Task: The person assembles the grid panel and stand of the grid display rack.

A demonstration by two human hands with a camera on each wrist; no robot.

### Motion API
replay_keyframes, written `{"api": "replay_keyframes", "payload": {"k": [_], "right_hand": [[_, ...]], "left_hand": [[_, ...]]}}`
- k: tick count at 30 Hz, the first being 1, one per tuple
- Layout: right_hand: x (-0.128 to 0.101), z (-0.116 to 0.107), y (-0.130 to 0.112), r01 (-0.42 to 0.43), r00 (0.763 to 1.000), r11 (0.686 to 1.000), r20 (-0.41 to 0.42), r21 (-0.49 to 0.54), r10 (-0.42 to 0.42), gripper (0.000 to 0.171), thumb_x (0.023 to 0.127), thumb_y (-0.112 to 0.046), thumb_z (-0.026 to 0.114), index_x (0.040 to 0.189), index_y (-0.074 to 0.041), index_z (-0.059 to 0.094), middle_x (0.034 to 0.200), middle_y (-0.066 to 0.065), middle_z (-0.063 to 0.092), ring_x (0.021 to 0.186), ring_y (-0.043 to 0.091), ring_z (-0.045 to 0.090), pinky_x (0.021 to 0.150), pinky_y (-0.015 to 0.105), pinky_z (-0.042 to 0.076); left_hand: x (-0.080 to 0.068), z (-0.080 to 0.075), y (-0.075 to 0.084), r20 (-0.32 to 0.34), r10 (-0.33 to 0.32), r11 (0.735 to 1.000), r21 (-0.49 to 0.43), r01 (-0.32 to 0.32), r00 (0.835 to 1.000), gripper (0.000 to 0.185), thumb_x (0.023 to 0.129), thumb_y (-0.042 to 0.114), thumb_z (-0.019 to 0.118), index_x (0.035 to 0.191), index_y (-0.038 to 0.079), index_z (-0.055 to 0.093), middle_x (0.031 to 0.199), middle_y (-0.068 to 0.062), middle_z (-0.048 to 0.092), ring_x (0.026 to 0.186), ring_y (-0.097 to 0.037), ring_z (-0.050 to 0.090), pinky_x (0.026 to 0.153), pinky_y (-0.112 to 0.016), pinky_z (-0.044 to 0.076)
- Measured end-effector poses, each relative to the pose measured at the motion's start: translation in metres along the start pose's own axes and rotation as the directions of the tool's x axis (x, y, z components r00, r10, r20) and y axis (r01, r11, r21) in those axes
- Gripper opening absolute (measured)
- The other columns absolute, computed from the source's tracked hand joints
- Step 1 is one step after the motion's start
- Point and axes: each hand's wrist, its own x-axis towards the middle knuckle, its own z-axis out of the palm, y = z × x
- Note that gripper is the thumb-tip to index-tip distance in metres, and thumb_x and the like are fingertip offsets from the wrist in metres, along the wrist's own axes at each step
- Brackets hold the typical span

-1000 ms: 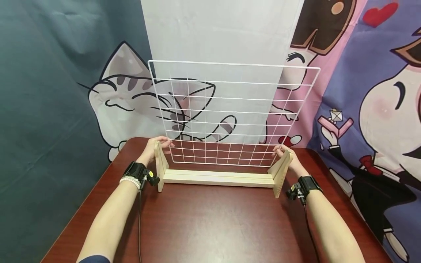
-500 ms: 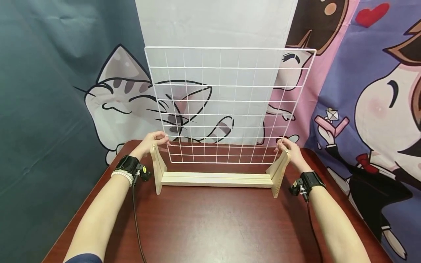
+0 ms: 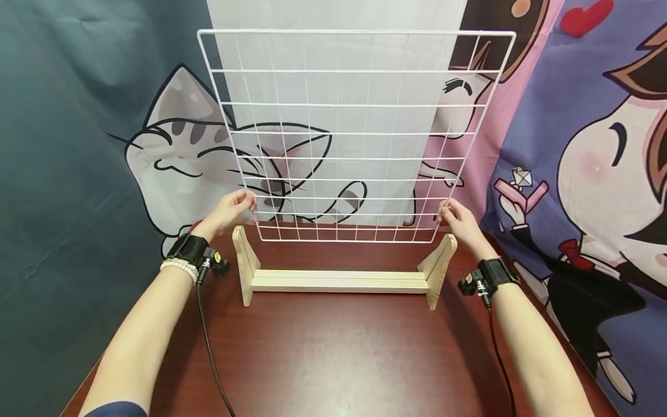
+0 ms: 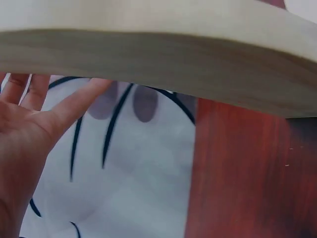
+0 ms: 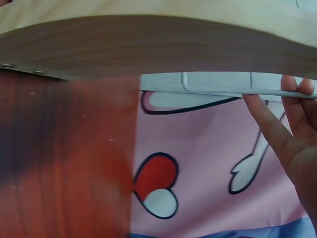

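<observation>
A white wire grid panel (image 3: 337, 134) is held up by its two side wires, tilted, its lower edge above and behind a pale wooden stand (image 3: 339, 282). My left hand (image 3: 229, 211) pinches the left side wire near the bottom corner; in the left wrist view the stand's end piece (image 4: 148, 59) hides those fingertips. On the opposite side, my right hand (image 3: 461, 223) pinches the right side wire between thumb and fingers. The right wrist view shows this grip on the grid's frame (image 5: 218, 92), below the other wooden end piece (image 5: 158, 44).
The stand rests on a reddish-brown table (image 3: 339, 347). Behind it hangs a printed cloth backdrop (image 3: 172, 156) with cartoon figures. Each wrist wears a black camera band (image 3: 190, 250) with a cable (image 3: 208, 347) trailing toward the near edge.
Both hands have raised the wire grid, and its top edge now stands higher and looks larger in the head view. The wooden stand has stayed on the table.
</observation>
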Motion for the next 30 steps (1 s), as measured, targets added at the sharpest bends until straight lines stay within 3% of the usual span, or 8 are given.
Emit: {"api": "replay_keyframes", "payload": {"k": [7, 12, 14, 17, 20, 23, 26, 30], "right_hand": [[0.004, -0.013, -0.012, 0.034, 0.998, 0.999, -0.051, -0.024, -0.035, 0.018, 0.102, -0.003, 0.042, 0.098, 0.014, 0.046, 0.073, 0.009, 0.056, 0.069, 0.006, 0.061, 0.068, 0.015, 0.047], [0.008, -0.017, -0.005, 0.057, 0.994, 0.995, -0.099, 0.080, -0.049, 0.018, 0.102, -0.005, 0.041, 0.098, 0.012, 0.043, 0.073, 0.002, 0.052, 0.067, 0.009, 0.056, 0.065, 0.017, 0.049], [0.009, -0.018, -0.001, 0.062, 0.992, 0.988, -0.117, 0.139, -0.046, 0.017, 0.103, -0.006, 0.041, 0.098, 0.010, 0.043, 0.074, 0.001, 0.049, 0.067, 0.010, 0.053, 0.063, 0.017, 0.052], [0.011, -0.021, 0.002, 0.076, 0.987, 0.987, -0.154, 0.142, -0.054, 0.018, 0.103, -0.010, 0.042, 0.098, 0.007, 0.044, 0.074, 0.000, 0.047, 0.067, 0.009, 0.050, 0.060, 0.015, 0.051], [0.012, -0.024, 0.002, 0.108, 0.981, 0.981, -0.175, 0.159, -0.080, 0.021, 0.103, -0.011, 0.043, 0.098, 0.009, 0.043, 0.071, 0.000, 0.048, 0.064, 0.008, 0.052, 0.058, 0.017, 0.052], [0.013, -0.028, -0.002, 0.141, 0.981, 0.955, -0.167, 0.261, -0.099, 0.023, 0.102, -0.011, 0.044, 0.098, 0.011, 0.041, 0.069, 0.002, 0.048, 0.061, 0.011, 0.054, 0.056, 0.021, 0.054], [0.013, -0.030, -0.008, 0.153, 0.981, 0.929, -0.162, 0.336, -0.103, 0.023, 0.101, -0.012, 0.046, 0.098, 0.011, 0.042, 0.068, 0.002, 0.050, 0.060, 0.011, 0.056, 0.055, 0.021, 0.055], [0.012, -0.030, -0.017, 0.159, 0.978, 0.923, -0.182, 0.350, -0.100, 0.019, 0.101, -0.014, 0.047, 0.096, 0.004, 0.047, 0.068, 0.002, 0.052, 0.060, 0.010, 0.056, 0.056, 0.022, 0.057]], "left_hand": [[0.004, -0.001, 0.016, 0.061, 0.078, 0.997, -0.020, -0.077, 0.995, 0.019, 0.104, 0.026, 0.040, 0.101, 0.012, 0.052, 0.084, -0.002, 0.047, 0.080, -0.013, 0.054, 0.080, -0.053, 0.057], [0.004, 0.002, 0.022, 0.055, 0.145, 0.989, 0.029, -0.147, 0.988, 0.022, 0.103, 0.031, 0.039, 0.101, 0.014, 0.052, 0.081, -0.001, 0.048, 0.077, -0.014, 0.052, 0.077, -0.046, 0.059], [0.004, 0.003, 0.025, 0.061, 0.154, 0.988, 0.017, -0.155, 0.986, 0.024, 0.103, 0.033, 0.038, 0.100, 0.014, 0.052, 0.080, -0.001, 0.047, 0.076, -0.014, 0.052, 0.078, -0.049, 0.058], [0.003, 0.003, 0.032, 0.089, 0.141, 0.989, -0.055, -0.137, 0.986, 0.024, 0.102, 0.034, 0.039, 0.102, 0.013, 0.050, 0.079, -0.002, 0.045, 0.076, -0.017, 0.051, 0.079, -0.059, 0.055], [0.002, 0.003, 0.040, 0.091, 0.134, 0.989, -0.068, -0.128, 0.987, 0.025, 0.102, 0.035, 0.039, 0.101, 0.012, 0.049, 0.078, -0.003, 0.043, 0.076, -0.017, 0.050, 0.078, -0.057, 0.057], [0.001, 0.005, 0.047, 0.063, 0.137, 0.989, -0.060, -0.134, 0.989, 0.027, 0.101, 0.037, 0.039, 0.099, 0.011, 0.047, 0.076, -0.002, 0.041, 0.074, -0.017, 0.049, 0.074, -0.049, 0.059], [0.001, 0.007, 0.055, 0.035, 0.160, 0.985, -0.065, -0.158, 0.987, 0.028, 0.101, 0.036, 0.038, 0.097, 0.009, 0.045, 0.075, -0.003, 0.039, 0.072, -0.017, 0.048, 0.070, -0.043, 0.060], [0.000, 0.008, 0.063, -0.020, 0.201, 0.973, -0.108, -0.202, 0.979, 0.028, 0.101, 0.034, 0.036, 0.096, 0.008, 0.045, 0.073, -0.003, 0.039, 0.067, -0.016, 0.047, 0.061, -0.032, 0.057]]}}
